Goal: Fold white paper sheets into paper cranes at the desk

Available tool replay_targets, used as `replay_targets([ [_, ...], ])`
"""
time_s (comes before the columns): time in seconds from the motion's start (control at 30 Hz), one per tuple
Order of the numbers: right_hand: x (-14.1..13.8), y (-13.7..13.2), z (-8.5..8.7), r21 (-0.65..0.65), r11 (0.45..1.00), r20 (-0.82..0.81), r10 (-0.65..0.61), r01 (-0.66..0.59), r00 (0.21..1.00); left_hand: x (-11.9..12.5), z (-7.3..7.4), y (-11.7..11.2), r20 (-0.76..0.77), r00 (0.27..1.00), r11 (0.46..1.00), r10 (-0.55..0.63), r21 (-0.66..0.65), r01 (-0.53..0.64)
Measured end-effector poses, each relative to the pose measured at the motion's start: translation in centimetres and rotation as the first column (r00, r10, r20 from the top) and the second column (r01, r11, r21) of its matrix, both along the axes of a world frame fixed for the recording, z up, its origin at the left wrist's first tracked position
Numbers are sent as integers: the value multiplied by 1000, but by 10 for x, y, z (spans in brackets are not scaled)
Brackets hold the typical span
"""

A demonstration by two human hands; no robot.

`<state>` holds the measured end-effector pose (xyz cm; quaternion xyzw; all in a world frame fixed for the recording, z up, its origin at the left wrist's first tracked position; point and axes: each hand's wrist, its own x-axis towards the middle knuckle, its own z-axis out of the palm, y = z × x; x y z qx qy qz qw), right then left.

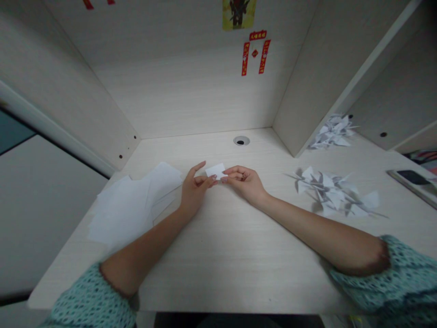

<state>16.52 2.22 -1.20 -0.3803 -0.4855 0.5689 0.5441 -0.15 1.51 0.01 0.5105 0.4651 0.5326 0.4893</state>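
A small white piece of paper [215, 170], roughly rectangular and seemingly folded, is held up between both hands above the middle of the desk. My left hand [196, 187] pinches its lower left part with thumb and fingers, the index finger raised. At its right edge, my right hand [245, 183] grips the paper between thumb and fingertips. Loose white paper sheets [124, 209] lie overlapping to the left of my left hand. Several folded white paper pieces with pointed ends [329, 189] are heaped on the desk to the right of my right hand.
Another heap of folded paper [334, 131] sits behind the right divider panel [307, 91]. A phone [414, 177] lies at the far right. The pale desk [218, 264] has a round cable hole [241, 140] near the back wall, which bears red stickers [245, 59].
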Motion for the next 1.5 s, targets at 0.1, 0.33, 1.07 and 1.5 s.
replay_targets([
  [0.1, 0, 1, -2, 18, 1000, 15, -4, 4, 1000, -1, 1, 1, -38, 999, 999, -37, -24, 36],
  [0.33, 0, 1, -3, 73, 997, 35, -15, 13, 999, -1, 3, 1, -70, 997, 995, -40, -89, 34],
  [1.07, -1, 2, 0, 36, 999, 56, -28, 26, 998, 3, 3, -4, -162, 986, 999, -35, 2, 36],
  [1.5, -1, 5, 1, -14, 998, -10, 53, -54, 999, 0, 2, 1, -109, 992, 998, 56, -32, -60],
])
